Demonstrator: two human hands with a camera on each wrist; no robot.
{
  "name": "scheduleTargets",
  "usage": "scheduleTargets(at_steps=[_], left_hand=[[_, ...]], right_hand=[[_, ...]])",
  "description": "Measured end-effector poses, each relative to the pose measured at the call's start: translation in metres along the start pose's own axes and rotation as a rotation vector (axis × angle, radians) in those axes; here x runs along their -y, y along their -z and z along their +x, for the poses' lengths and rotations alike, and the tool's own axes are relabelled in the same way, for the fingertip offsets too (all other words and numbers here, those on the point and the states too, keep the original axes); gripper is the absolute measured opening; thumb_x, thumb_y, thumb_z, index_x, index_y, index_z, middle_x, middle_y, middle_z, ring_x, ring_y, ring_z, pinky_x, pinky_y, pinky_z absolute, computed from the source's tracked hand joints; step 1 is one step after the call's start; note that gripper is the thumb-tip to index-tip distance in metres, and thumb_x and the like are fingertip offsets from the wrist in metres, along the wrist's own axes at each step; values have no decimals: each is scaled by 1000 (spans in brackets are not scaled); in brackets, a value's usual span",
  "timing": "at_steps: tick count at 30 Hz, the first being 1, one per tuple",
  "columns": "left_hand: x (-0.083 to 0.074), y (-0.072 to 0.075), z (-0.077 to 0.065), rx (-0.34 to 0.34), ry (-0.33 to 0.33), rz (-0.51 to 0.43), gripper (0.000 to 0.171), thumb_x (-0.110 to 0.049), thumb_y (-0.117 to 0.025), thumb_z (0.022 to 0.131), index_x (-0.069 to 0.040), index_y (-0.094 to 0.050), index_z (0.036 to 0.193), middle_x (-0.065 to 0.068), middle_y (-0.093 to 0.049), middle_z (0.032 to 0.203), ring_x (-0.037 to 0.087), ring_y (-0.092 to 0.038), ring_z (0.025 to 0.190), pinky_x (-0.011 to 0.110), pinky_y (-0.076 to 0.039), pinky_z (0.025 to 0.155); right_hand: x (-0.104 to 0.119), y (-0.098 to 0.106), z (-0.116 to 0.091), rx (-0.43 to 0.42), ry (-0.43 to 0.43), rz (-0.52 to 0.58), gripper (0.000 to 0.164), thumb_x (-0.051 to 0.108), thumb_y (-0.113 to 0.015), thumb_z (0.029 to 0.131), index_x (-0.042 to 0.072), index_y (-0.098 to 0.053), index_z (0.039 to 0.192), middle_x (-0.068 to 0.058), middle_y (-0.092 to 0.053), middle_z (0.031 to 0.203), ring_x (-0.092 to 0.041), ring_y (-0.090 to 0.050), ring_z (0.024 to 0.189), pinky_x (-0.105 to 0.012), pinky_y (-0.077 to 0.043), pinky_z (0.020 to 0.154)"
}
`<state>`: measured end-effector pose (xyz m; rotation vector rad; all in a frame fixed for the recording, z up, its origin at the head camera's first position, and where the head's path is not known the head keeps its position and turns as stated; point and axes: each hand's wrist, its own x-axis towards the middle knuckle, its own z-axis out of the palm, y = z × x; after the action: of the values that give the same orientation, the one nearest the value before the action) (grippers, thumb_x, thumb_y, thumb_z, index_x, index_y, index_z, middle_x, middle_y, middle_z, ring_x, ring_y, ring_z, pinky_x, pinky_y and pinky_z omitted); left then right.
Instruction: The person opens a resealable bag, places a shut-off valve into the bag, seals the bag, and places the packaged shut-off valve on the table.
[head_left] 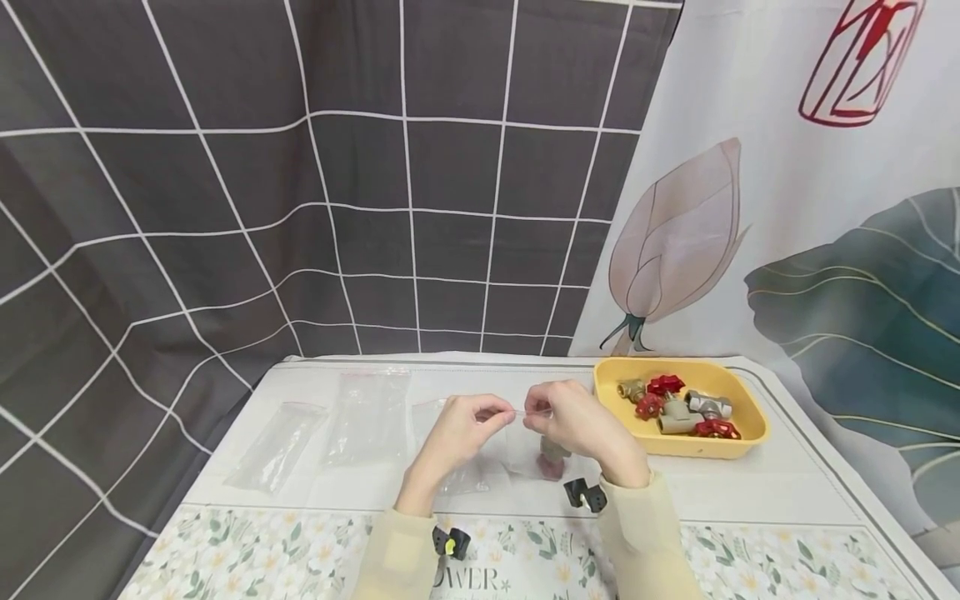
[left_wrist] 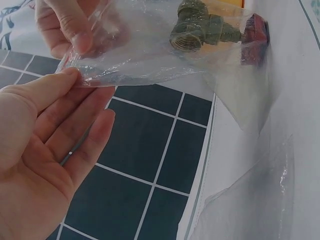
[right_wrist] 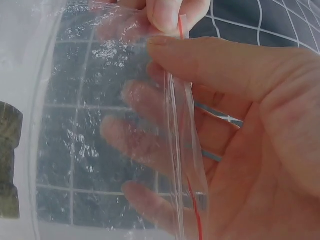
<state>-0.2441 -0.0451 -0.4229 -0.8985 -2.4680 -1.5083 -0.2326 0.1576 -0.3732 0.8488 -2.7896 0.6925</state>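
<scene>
A clear zip bag (right_wrist: 85, 145) with a red line along its mouth hangs between my two hands. Inside it, low down, is a valve (left_wrist: 189, 32) with a threaded greenish-brass body and a red handle (left_wrist: 255, 42). My left hand (head_left: 465, 427) pinches one end of the bag's mouth between thumb and index finger, its other fingers extended. At the other end, my right hand (head_left: 581, 423) pinches the seal strip, with the thumb in front and the fingers showing through the plastic behind. In the head view the bagged valve hangs low over the white tabletop.
A yellow tray (head_left: 759, 427) at the back right holds several valves and fittings with red handles. Flat clear bags lie to the left: one at the far left (head_left: 276, 446), a larger one (head_left: 369, 421) beside it, and another (head_left: 476, 477) beneath my left hand. A floral cloth (head_left: 255, 554) covers the front.
</scene>
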Motion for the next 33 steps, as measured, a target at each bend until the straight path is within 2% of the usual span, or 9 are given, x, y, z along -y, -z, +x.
scheduleTargets(at_steps=[12,23,33], left_hand=[[2,-1,-3,-4,12,9,14,-23,-65,96,-14,-74,98,-5,-73,95,11,-68,89,30,-54,82],[2,-1,-2,1,24,10,13,-23,-66,95,-14,-74,99,-7,-73,96,8,-68,89,30,-54,82],[2,-1,-2,1,31,7,12,-22,-66,95,-15,-74,98,-6,-73,96,8,-68,89,29,-54,82]], right_hand=[[-1,1,-4,16,-21,-2,17,9,-72,85,19,-63,74,11,-60,72,-8,-55,68,-32,-50,69],[-1,0,-2,-15,37,7,22,4,-72,85,17,-61,72,11,-58,70,-8,-55,68,-30,-49,66],[-2,2,-4,7,-17,-15,14,7,-72,83,17,-65,76,10,-61,72,-6,-55,67,-30,-50,67]])
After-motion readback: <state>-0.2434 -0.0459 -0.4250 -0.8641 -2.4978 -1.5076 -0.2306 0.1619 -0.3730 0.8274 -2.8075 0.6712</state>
